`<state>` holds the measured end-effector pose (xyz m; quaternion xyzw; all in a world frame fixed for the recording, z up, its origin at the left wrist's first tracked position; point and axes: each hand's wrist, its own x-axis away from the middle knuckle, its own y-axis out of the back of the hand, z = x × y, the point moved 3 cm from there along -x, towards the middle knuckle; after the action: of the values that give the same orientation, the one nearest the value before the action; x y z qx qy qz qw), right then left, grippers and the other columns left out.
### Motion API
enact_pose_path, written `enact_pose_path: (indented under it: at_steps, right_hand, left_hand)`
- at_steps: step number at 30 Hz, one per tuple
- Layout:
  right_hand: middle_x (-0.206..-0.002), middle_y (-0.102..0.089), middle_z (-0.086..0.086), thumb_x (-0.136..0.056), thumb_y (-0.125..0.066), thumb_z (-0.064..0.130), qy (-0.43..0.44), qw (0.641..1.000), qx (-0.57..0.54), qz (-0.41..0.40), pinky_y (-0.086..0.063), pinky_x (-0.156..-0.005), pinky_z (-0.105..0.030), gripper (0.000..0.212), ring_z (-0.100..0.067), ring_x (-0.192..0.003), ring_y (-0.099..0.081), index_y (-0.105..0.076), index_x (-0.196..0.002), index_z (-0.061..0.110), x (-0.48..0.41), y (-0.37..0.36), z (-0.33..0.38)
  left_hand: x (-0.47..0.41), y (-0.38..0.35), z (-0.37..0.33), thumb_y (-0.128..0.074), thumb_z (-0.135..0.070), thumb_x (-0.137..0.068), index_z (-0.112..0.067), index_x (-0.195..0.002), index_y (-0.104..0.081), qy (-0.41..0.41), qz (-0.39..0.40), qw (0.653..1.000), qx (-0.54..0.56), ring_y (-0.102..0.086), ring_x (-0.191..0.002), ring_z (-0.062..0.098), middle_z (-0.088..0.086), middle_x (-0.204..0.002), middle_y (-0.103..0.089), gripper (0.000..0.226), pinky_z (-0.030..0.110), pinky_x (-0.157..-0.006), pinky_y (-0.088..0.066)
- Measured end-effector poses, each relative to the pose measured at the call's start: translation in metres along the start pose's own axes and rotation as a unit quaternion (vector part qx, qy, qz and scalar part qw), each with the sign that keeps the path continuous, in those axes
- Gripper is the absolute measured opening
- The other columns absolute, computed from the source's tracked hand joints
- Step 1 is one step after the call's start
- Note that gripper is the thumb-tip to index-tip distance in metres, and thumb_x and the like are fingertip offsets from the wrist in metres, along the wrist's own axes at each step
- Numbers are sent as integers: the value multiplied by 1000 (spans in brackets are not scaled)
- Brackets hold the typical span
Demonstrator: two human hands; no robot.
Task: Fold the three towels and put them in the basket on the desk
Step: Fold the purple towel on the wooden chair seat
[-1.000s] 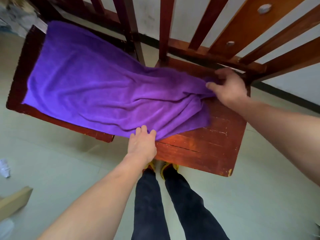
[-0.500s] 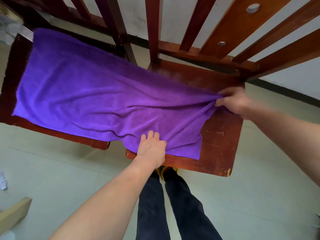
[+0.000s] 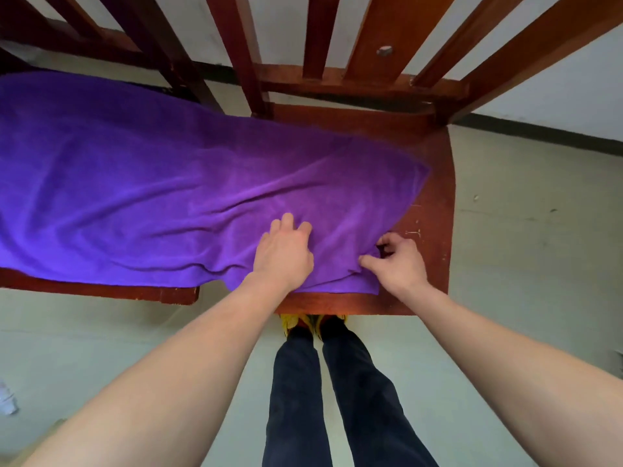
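Note:
A purple towel (image 3: 161,193) lies spread across the seats of two wooden chairs. Its right end sits on the nearer chair seat (image 3: 435,183). My left hand (image 3: 283,254) rests on the towel near its front edge, fingers bent and pressing into the cloth. My right hand (image 3: 397,261) pinches the towel's near right corner between thumb and fingers, close to the seat's front edge. No basket or other towel shows in this view.
Slatted chair backs (image 3: 367,38) rise behind the seats. The second chair's seat edge (image 3: 101,291) shows at the left under the towel. My legs (image 3: 330,392) stand in front of the right chair on a pale floor. A small white object (image 3: 6,399) lies at the far left.
My right hand let go of the far right end and came down to the near right corner. The left hand slid further onto the towel. The camera moved closer and rightward.

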<state>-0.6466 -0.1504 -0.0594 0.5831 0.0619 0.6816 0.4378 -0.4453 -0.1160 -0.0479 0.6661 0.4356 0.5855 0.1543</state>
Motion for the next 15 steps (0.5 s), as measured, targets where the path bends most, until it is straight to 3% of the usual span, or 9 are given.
enact_pose_path:
  at_steps: [4,8,11,13,15]
  right_hand:
    - [-75,-62,3,-76,-71,35,-2,994,100,45,-44,-68,-31,17,-27,-82,-62,-57,-73,24,5,-3,-15]
    - [-82,-67,-7,-80,-65,35,-93,993,69,-34,-43,-70,-31,20,-30,-84,-61,-56,-72,18,10,7,-43]
    - [-77,-70,-4,-70,-72,29,-149,987,46,45,-53,-72,-34,19,-28,-80,-68,-59,-74,16,24,9,-74]
    - [-79,-71,-2,-66,-77,29,-150,984,68,72,-54,-72,-34,24,-27,-78,-68,-60,-78,18,30,18,-80]
    - [-87,-70,-3,-72,-76,27,-114,990,85,19,-50,-74,-32,19,-27,-85,-66,-62,-81,18,19,37,-69]
  left_hand:
    - [-1,-3,-2,-52,-22,-86,-15,-129,-48,2,6,1000,-3,-42,-113,34,14,-124,-41,44,44,-89,-43]
    - [9,-2,-4,-50,-20,-88,-14,-127,-50,-1,13,1000,12,-44,-112,33,12,-122,-43,40,43,-89,-42]
    - [23,-4,-3,-49,-20,-88,-14,-124,-51,-6,20,1000,1,-46,-111,32,11,-120,-46,37,42,-88,-42]
    - [35,-6,-7,-49,-20,-89,-14,-121,-52,-5,25,1000,-2,-46,-111,32,10,-119,-48,34,42,-87,-42]
    - [45,-9,-17,-48,-19,-89,-13,-116,-54,-9,24,1000,8,-48,-109,32,9,-115,-51,29,41,-84,-41]
